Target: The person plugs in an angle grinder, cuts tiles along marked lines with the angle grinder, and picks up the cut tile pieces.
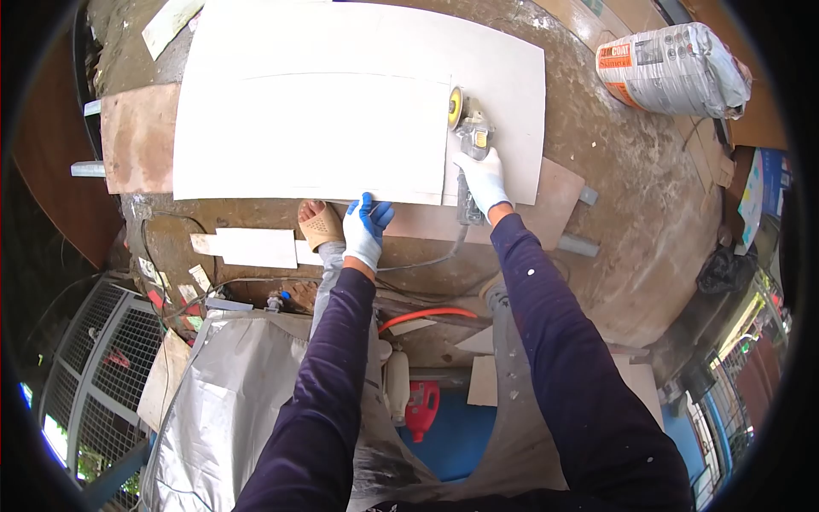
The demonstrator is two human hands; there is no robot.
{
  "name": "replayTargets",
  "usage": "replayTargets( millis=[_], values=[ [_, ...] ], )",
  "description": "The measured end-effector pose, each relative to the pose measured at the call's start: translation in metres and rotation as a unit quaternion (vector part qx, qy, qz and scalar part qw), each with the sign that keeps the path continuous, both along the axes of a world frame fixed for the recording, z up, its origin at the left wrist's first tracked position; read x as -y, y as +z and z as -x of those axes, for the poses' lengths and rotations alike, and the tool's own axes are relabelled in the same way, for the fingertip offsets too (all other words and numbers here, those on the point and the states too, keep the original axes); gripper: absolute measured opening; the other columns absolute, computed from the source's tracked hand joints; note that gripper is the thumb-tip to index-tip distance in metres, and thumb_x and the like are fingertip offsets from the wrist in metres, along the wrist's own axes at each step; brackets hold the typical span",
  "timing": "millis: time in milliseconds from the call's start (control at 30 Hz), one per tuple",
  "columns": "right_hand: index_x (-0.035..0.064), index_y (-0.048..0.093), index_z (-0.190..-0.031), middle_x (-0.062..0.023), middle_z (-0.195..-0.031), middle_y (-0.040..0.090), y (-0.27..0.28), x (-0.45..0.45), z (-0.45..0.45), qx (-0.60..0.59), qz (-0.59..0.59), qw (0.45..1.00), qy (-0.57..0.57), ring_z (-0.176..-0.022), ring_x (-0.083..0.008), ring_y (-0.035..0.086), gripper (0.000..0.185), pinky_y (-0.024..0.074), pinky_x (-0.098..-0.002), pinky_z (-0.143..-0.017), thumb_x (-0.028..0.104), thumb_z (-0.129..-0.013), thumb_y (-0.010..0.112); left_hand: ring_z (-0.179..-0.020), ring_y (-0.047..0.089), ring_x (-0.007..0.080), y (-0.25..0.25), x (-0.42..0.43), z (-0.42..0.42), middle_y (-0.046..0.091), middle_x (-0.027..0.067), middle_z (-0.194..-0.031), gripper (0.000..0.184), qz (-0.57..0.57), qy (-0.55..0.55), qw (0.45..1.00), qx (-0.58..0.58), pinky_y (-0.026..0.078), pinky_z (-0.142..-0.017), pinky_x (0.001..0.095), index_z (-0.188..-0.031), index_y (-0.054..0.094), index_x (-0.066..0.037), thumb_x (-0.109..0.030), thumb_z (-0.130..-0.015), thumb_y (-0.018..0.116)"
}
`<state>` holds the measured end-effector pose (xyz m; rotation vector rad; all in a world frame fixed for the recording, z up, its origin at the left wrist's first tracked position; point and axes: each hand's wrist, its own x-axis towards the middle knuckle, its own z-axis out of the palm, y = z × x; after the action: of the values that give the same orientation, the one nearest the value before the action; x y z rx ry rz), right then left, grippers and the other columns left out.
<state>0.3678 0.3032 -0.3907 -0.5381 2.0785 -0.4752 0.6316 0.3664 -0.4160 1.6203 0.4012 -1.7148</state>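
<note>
Steady work, I judge, calls for the yellow disc (pixel 455 106) of my angle grinder (pixel 475 136) held true to the dark line (pixel 446 162) on the white board (pixel 311 136), its cord (pixel 435 259) kept clear. My gloved right hand (pixel 485 179) wraps the tool's body, arm stretched far and right; my left hand (pixel 365 230), fingers curled, meets the board's near edge, though whether it pinches I cannot tell.
</note>
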Motion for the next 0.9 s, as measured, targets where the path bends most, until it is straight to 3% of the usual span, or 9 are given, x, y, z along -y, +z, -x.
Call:
replayTargets(
  millis=[133,467,633,900],
  values=[
    [0.0005,0.057,-0.107,-0.0051,-0.083,0.066,-0.013,0.002,0.004,-0.006,0.023,1.000,0.004,-0.064,-0.0138,0.064,0.037,0.0539,-0.0312,-0.058,0.016,-0.081,0.079,-0.094,0.072,0.0343,0.003,0.001,0.001,0.067,0.0138,-0.104,0.024,0.006,0.002,1.000,0.002,0.064,-0.078,0.0462,-0.115,0.055,-0.006,-0.023,-0.102,0.066],
    [0.0005,0.057,-0.106,-0.0063,-0.082,0.067,-0.017,0.007,0.004,-0.015,0.030,0.999,0.008,-0.063,-0.0149,0.065,0.037,0.0544,-0.0321,-0.057,0.017,-0.081,0.080,-0.093,0.072,0.0343,0.002,0.000,0.001,0.066,0.0129,-0.103,0.023,0.005,0.009,1.000,0.000,0.064,-0.077,0.0464,-0.115,0.055,-0.006,-0.022,-0.102,0.066],
    [-0.0042,0.061,-0.109,-0.0206,-0.100,0.072,-0.017,0.010,0.006,-0.015,-0.008,1.000,0.009,-0.092,-0.0323,0.072,0.057,0.0564,-0.0418,-0.084,0.034,-0.072,0.081,-0.093,0.072,0.0344,0.001,0.000,0.001,0.066,0.0128,-0.103,0.023,0.004,0.010,1.000,0.003,0.064,-0.077,0.0465,-0.115,0.055,-0.006,-0.022,-0.101,0.066],
    [-0.0051,0.061,-0.111,-0.0226,-0.103,0.072,-0.021,0.013,0.008,-0.022,-0.015,1.000,0.015,-0.096,-0.0346,0.071,0.059,0.0559,-0.0430,-0.087,0.035,-0.072,0.082,-0.094,0.072,0.0344,0.000,-0.001,0.001,0.067,0.0140,-0.104,0.024,0.005,0.006,1.000,0.006,0.064,-0.077,0.0464,-0.117,0.056,-0.006,-0.022,-0.102,0.066]
  ],
)
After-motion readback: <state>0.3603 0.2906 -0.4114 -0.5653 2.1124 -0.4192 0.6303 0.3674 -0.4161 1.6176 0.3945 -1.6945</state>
